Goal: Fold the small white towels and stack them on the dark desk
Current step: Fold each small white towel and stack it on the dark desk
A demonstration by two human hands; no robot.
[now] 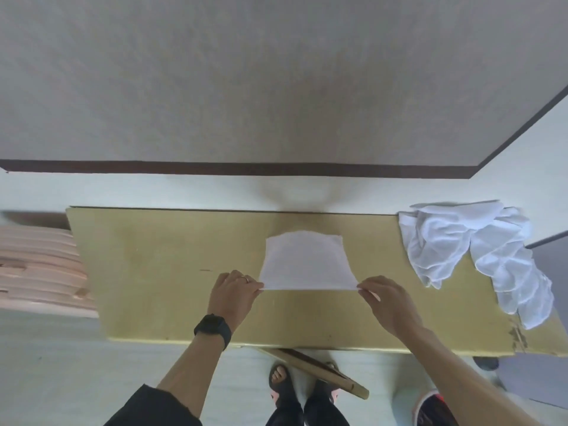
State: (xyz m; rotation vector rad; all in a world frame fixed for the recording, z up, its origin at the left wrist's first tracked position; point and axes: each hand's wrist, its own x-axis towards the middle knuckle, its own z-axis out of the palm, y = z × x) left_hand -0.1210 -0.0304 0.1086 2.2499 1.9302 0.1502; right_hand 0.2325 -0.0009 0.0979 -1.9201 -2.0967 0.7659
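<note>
A small white towel [305, 262] lies flat on the yellowish desk top [159, 265], in the middle. My left hand [233, 292] pinches its near left corner. My right hand [387, 298] pinches its near right corner. The near edge is stretched straight between the two hands, slightly lifted off the desk. A crumpled heap of white towels [473, 250] sits on the desk's right end, with part of it hanging toward the near right corner. A dark watch is on my left wrist and a ring on a left finger.
A stack of pinkish flat pieces [40, 265] stands beside the desk's left end. A wall with a dark baseboard [246, 169] runs behind the desk. Under the near edge are my feet in sandals [281, 385], a wooden bar [319, 375], and a grey panel [547, 302] at right.
</note>
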